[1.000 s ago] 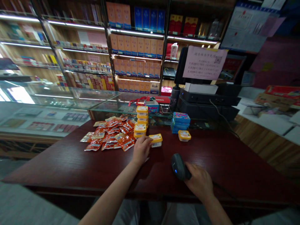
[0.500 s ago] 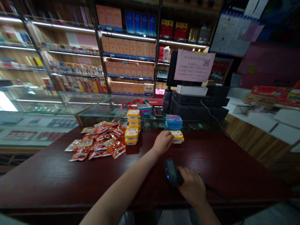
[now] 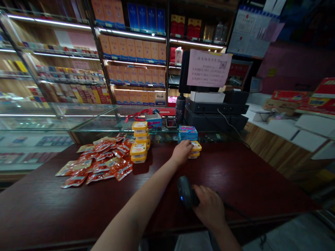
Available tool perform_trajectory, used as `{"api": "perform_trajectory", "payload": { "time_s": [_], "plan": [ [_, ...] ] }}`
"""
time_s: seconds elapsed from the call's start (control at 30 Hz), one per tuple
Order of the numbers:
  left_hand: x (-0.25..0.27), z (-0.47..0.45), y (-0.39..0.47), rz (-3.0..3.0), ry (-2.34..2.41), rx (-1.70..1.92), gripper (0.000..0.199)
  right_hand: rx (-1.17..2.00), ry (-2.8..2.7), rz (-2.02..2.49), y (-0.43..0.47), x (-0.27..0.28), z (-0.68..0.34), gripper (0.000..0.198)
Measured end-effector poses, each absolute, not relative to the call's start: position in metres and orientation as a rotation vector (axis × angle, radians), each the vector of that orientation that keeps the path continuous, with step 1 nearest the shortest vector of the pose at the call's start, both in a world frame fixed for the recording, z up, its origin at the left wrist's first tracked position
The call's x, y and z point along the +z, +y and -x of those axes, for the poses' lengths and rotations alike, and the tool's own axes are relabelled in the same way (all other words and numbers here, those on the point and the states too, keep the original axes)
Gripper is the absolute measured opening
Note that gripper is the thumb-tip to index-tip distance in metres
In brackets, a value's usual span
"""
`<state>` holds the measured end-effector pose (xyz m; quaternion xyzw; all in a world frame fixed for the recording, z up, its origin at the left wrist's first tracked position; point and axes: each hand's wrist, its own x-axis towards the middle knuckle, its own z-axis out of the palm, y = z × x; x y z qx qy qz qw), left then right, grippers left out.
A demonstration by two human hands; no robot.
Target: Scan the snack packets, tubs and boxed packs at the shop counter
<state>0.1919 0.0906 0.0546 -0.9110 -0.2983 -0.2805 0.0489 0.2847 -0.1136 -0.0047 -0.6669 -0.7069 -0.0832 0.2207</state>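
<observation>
My left hand (image 3: pixel 182 152) reaches forward across the counter, its fingers closed on the left side of a yellow-lidded plastic tub (image 3: pixel 196 146). That tub appears to rest on another one (image 3: pixel 194 156), just in front of a stack of blue packs (image 3: pixel 188 133). My right hand (image 3: pixel 209 205) is wrapped round the handle of a dark barcode scanner (image 3: pixel 185 192) with a small blue light, held low over the near counter. More yellow tubs (image 3: pixel 138 152) stand stacked on the left, beside a heap of orange-red snack packets (image 3: pixel 101 160).
The dark wooden counter (image 3: pixel 248 181) has a glass display case (image 3: pixel 91 122) behind it. A monitor with a pink notice (image 3: pixel 208 68) stands at the back, a black bottle (image 3: pixel 179 108) beside it. White boxes (image 3: pixel 311 136) fill the right side.
The view has shifted, so everything sits further left. The tub at my left hand now shows higher, with a second yellow rim visible under it. The scanner stays in my right hand.
</observation>
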Motion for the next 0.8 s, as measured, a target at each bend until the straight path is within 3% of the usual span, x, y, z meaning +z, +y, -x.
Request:
{"api": "perform_trajectory", "payload": {
  "time_s": [0.2, 0.37, 0.5, 0.8],
  "plan": [
    [0.018, -0.177, 0.106, 2.906, -1.438, -1.363, 0.054, -0.177, -1.943, 1.838, -0.112, -0.009, -0.286, 0.032],
    [-0.003, -0.191, 0.117, 3.049, -1.522, -1.766, 0.074, -0.113, -1.942, 1.867, -0.112, -0.005, -0.285, 0.033],
    [-0.004, -0.204, 0.119, 3.029, -1.544, -1.890, 0.075, -0.105, -1.937, 1.882, -0.112, -0.002, -0.285, 0.033],
    [-0.006, -0.192, 0.113, 3.012, -1.479, -1.759, 0.076, -0.129, -1.961, 1.896, -0.113, 0.000, -0.285, 0.033]
  ]
}}
